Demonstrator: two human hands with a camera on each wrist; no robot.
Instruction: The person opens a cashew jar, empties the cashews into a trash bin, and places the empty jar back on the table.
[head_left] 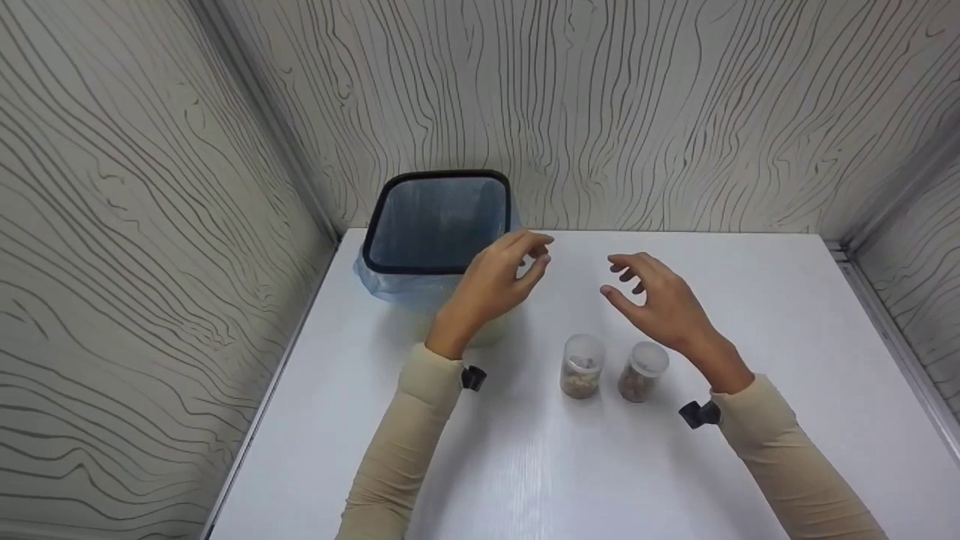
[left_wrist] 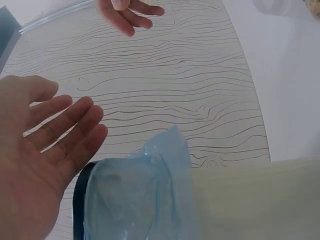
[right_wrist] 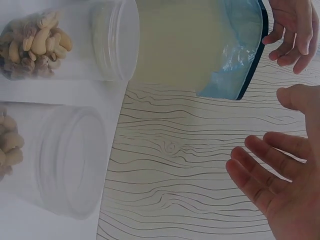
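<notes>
My left hand (head_left: 499, 276) hovers beside the right side of a bin (head_left: 437, 271), its fingers loosely bent and holding nothing. To the right, my right hand (head_left: 660, 304) is raised above the table with relaxed, spread fingers, also holding nothing. Two clear plastic jars stand upright below and between the hands. The left jar (head_left: 582, 366) and the right jar (head_left: 643, 371) each have nuts in the lower part. In the right wrist view, cashews (right_wrist: 40, 44) show through the wall of one jar. The palm and fingers of the right hand (right_wrist: 285, 170) face away from both jars.
A pale bin with a black rim stands at the back left of the white table (head_left: 780, 360), lined with a light blue bag (left_wrist: 135, 195). Wood-patterned panels (head_left: 600, 112) enclose the table at the back and sides. Small dark wrist cameras sit at both cuffs.
</notes>
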